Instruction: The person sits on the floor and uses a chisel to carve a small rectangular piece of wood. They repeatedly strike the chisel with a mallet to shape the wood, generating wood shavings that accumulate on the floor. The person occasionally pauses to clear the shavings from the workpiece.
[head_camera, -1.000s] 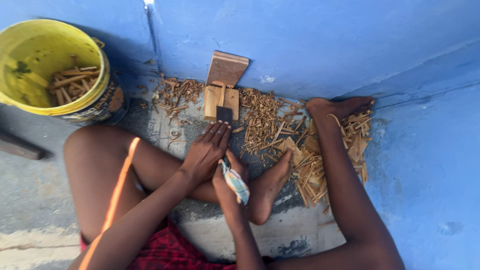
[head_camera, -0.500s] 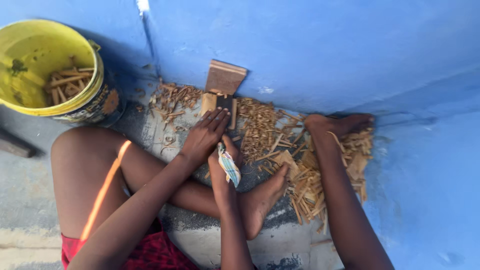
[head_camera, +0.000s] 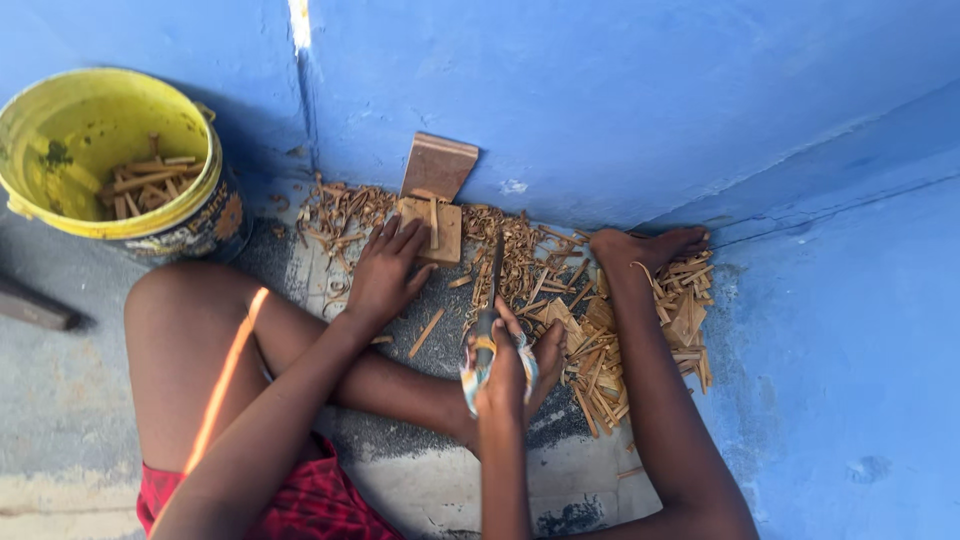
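From the head camera, the person is sitting on the concrete floor (head_camera: 90, 420) in a corner of blue walls (head_camera: 620, 90), legs spread around a work patch. The left hand (head_camera: 385, 270) is lying with fingers spread, flat against the near edge of a small wooden chopping block (head_camera: 445, 232); it is pressing on it rather than closing around anything. On the block a thin wooden stick (head_camera: 434, 222) is standing roughly upright, just beside the fingertips. The right hand (head_camera: 503, 375) is clenching the cloth-wrapped handle of a knife (head_camera: 492, 290), whose dark blade is pointing away toward the block, apart from it.

Behind the block, a flat board (head_camera: 440, 165) is leaning against the wall. Wood chips and splints (head_camera: 600, 340) are lying in a heap between block and right foot (head_camera: 645, 247). A yellow bucket (head_camera: 205, 200), left of the knee, is holding more cut sticks (head_camera: 140, 185).

The stick looks light, stiff and brittle along the grain, likely to split easily and tip if unsupported; steadying it low down, fingers well clear of the blade's path, seems the safe hold. The knife looks heavier, its wrapping giving a firm purchase.
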